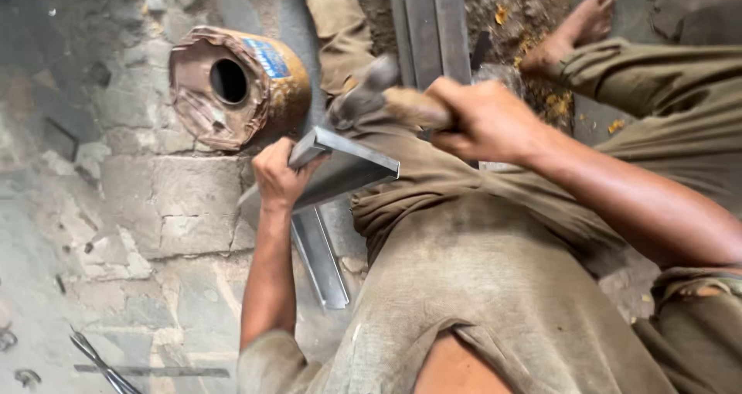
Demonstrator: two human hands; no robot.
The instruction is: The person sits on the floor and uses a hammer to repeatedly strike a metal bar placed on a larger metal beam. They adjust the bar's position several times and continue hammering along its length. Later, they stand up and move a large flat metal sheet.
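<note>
Holding a hammer point(371, 100) by its wooden handle, the right hand point(483, 119) grips tight. The left hand point(277, 179) squeezes a metal strip point(348, 162) across the lap. It looks stiff, hard, with sharp edges.

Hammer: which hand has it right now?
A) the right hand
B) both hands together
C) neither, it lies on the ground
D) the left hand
A: the right hand grips the wooden handle of the hammer, while the left hand holds the bent metal channel piece.
</note>
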